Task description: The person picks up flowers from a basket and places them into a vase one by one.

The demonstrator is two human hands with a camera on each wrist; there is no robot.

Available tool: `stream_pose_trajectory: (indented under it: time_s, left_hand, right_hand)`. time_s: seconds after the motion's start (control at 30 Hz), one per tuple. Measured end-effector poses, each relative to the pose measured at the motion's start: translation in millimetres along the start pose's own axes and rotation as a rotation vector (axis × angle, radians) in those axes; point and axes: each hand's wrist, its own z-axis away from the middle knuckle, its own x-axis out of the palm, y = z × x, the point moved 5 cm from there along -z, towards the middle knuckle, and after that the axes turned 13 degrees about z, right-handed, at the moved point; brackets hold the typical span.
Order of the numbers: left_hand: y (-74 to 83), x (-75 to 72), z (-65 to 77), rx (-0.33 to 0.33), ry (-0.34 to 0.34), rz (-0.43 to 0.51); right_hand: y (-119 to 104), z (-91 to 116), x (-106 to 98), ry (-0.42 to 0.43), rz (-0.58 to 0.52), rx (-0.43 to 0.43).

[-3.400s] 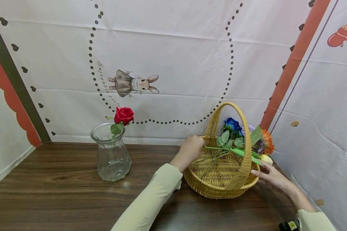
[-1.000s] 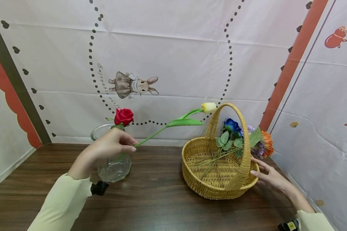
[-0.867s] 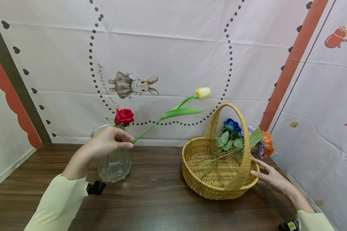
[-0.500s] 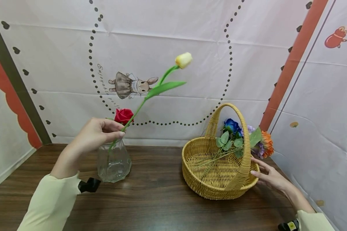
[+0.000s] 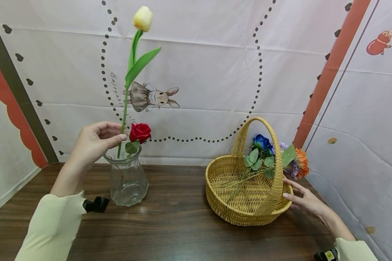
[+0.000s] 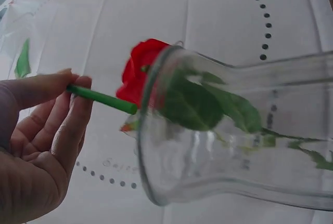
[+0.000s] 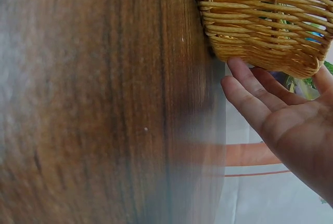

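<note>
Can't settle, at the mouth of the glass vase [image 5: 135, 184], on which side of the rim to place the cut stem end of the tulip [image 5: 134, 71]: looks just inside from the head, right at the lip from the left wrist. Loses the bloom in that wrist view, showing only a leaf at the far edge. Can see just parts of the purple flowers [image 5: 293, 171] behind the tall handle of the wicker basket [image 5: 245, 217], and can't see the thumb tip of the right grip [image 5: 308, 201] past the weave in the right wrist view.

Looks cream-yellow at the bloom, orange-tinged low down, with bright green leaves; stands nearly upright over the vase, pinched low on the stem between thumb and fingertips of the left grip [image 5: 96, 140]. Shares the vase with a red rose [image 5: 140, 132], leaning over the right of the rim.

Rests fairly straight, slightly parted fingers of the right grip against the basket's right side.

Leaves mouth room left of the rose, plus a wide stretch of dark wood counter [image 5: 179, 217] between vase and basket. Meets the printed backdrop [image 5: 209, 79] close behind both, and the side panel [image 5: 356, 152] near the orange flower [image 5: 302, 163]
</note>
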Motion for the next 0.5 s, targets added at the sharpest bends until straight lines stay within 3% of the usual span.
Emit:
stream_pose_trajectory:
  time_s: [0.23,0.43,0.5]
  left_hand:
    - [-15.7,-4.8,-0.9,-0.016,0.032,-0.004]
    - [-27.4,-5.0,-0.9,-0.078,0.046,0.104]
    - [-29.2,-5.8,-0.5,-0.089,0.05,0.096]
  right_hand:
    - [-0.3,0.2,0.9,-0.004,-0.011,-0.002]
    - [-1.2,0.7,0.7,-0.006,-0.009,0.007]
    - [-1.5,0.8,0.5,-0.008,-0.01,0.011]
